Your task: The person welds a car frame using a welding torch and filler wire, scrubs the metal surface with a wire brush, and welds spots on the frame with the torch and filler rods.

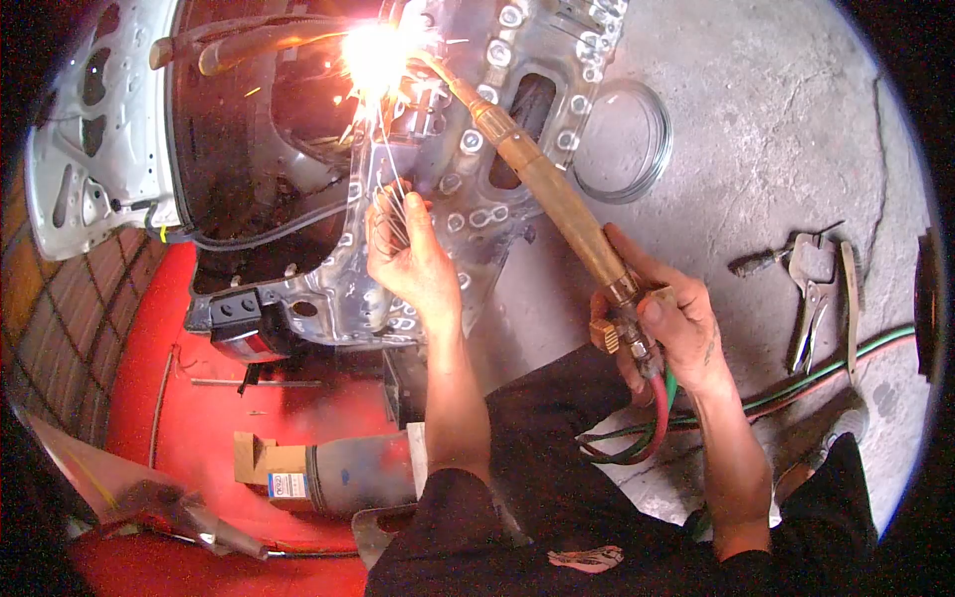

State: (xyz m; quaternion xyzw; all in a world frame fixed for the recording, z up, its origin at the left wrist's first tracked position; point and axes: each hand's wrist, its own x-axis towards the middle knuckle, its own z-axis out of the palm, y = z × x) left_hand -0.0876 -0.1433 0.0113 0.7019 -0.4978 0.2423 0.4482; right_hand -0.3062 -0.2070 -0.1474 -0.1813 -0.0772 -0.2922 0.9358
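A brass gas welding torch [557, 189] slants up and to the left, its handle gripped low down by my right hand [678, 320]. At its bent tip, a white-hot glare [383, 60] throws sparks and hides the metal beneath. My left hand [416, 261] is closed around a bundled thin filler wire [391, 154], whose straight end runs up into the glare. Under both lies a bare metal car body panel [473, 239], dotted with ground weld spots. Red and green hoses [657, 418] leave the torch's rear beside my right wrist.
To the right on the concrete floor are a wire coil [661, 164] and locking pliers [814, 318]. The green hose [875, 343] crosses the floor there. A white panel [129, 119] stands at upper left. A cardboard box [284, 460] lies over the red floor [149, 398].
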